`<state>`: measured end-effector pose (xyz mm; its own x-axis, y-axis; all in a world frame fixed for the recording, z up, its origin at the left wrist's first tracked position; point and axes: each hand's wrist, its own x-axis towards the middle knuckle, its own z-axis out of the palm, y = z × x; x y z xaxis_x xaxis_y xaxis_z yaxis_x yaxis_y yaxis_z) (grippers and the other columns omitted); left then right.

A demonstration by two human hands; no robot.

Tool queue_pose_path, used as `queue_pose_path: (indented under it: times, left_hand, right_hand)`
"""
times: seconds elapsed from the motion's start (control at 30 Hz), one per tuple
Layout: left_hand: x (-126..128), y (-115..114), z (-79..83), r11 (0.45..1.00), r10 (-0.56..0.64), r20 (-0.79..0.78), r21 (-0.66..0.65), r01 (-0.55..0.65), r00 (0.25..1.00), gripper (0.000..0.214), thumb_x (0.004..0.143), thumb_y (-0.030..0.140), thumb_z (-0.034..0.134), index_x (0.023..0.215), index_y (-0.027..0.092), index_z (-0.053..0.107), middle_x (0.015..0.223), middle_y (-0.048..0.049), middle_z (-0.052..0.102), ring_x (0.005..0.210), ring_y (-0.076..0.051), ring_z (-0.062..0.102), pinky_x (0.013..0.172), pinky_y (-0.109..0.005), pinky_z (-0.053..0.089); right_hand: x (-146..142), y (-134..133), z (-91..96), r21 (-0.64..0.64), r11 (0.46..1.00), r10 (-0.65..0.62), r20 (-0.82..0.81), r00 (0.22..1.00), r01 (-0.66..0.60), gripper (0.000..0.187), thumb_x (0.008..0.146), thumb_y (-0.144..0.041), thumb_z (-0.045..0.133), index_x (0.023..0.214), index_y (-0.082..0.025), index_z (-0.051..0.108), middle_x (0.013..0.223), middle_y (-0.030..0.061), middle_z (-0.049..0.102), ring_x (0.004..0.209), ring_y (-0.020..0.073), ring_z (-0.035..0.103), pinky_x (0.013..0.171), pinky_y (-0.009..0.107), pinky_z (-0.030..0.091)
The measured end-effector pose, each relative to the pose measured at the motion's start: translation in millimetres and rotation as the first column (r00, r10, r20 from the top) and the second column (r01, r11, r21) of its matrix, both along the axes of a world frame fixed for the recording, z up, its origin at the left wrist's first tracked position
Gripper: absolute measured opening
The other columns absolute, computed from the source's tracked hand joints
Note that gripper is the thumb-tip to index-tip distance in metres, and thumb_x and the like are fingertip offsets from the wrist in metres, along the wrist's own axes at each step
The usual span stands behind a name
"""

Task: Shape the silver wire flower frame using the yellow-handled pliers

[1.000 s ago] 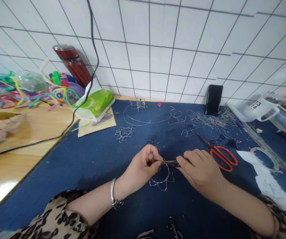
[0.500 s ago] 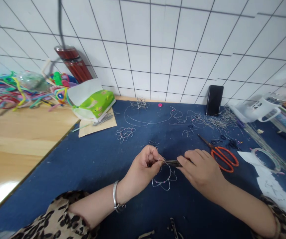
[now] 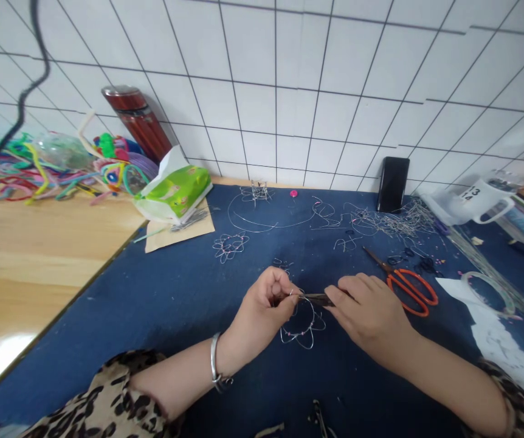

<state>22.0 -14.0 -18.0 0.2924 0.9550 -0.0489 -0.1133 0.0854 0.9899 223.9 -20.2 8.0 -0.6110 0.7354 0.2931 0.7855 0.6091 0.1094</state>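
Observation:
Between finger and thumb, my left hand (image 3: 266, 307) pinches the upper left of a beaded wire flower (image 3: 303, 333), a silver ring with looped petals and small pink beads. My right hand (image 3: 371, 310) is closed around a pair of pliers (image 3: 315, 298), whose slim jaws point left and meet the wire right at my left fingertips. Their handles are hidden in my palm. The flower hangs below the jaws, just above the blue mat. A second wire flower (image 3: 230, 246) lies flat on the mat, farther back and to the left.
Orange-handled scissors (image 3: 410, 292) lie right of my right hand. Tangled wire (image 3: 399, 219) spreads near an upright phone (image 3: 393, 184). A white mug (image 3: 485, 198) is at the far right. A green tissue pack (image 3: 177, 191) and a red thermos (image 3: 138, 121) are at left. Another tool (image 3: 319, 420) lies at the front edge.
Both hands stay nearly in place with the pliers on the wire. The dark cord at upper left has swung left, and the tissue pack's raised white sheet has shifted.

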Motion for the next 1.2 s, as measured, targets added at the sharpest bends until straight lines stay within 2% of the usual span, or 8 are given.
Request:
queue_pose_path:
  times: [0.43, 0.77, 1.03, 1.2]
  left_hand:
    - [-1.4, 2.6, 0.8, 0.999, -0.044, -0.006, -0.019, 0.044, 0.999, 0.014, 0.082, 0.01, 0.052, 0.084, 0.019, 0.041, 0.076, 0.0023, 0.057, 0.056, -0.006, 0.043, 0.049, -0.018, 0.036]
    - [-1.5, 3.1, 0.9, 0.998, -0.054, -0.019, -0.026, 0.053, 0.998, 0.014, 0.082, 0.011, 0.052, 0.084, 0.019, 0.041, 0.076, 0.0027, 0.057, 0.056, -0.006, 0.044, 0.049, -0.018, 0.036]
    - [-2.5, 4.4, -0.8, 0.994, -0.102, -0.029, -0.041, 0.101, 0.994, 0.014, 0.081, 0.011, 0.052, 0.084, 0.019, 0.041, 0.078, 0.0018, 0.057, 0.056, -0.007, 0.044, 0.048, -0.019, 0.035]
    - [-3.2, 4.1, -0.5, 0.99, -0.135, -0.029, -0.041, 0.134, 0.99, 0.014, 0.08, 0.009, 0.052, 0.084, 0.019, 0.042, 0.077, 0.0018, 0.057, 0.056, -0.007, 0.043, 0.048, -0.02, 0.034]
  right_hand:
    - [5.2, 1.5, 0.0, -0.06, 0.998, -0.006, -0.047, 0.999, 0.003, 0.018, 0.087, -0.032, 0.047, 0.095, -0.02, 0.057, 0.082, 0.0036, 0.051, 0.074, 0.0164, 0.042, 0.065, 0.031, 0.028]
    - [6.0, -1.1, 5.8, 0.052, 0.998, 0.023, 0.039, 0.999, -0.025, 0.019, 0.087, -0.028, 0.047, 0.1, -0.018, 0.057, 0.08, 0.004, 0.053, 0.072, 0.0165, 0.043, 0.063, 0.032, 0.027]
    - [8.6, 3.7, 1.7, -0.125, 0.992, 0.015, -0.029, 0.999, -0.019, 0.018, 0.088, -0.032, 0.046, 0.097, -0.021, 0.057, 0.085, 0.0032, 0.054, 0.075, 0.016, 0.046, 0.068, 0.031, 0.033]
    - [9.5, 4.1, -1.5, -0.193, 0.981, 0.007, -0.079, 0.997, -0.022, 0.017, 0.087, -0.032, 0.048, 0.096, -0.022, 0.057, 0.084, 0.0017, 0.054, 0.077, 0.0148, 0.048, 0.069, 0.029, 0.036]
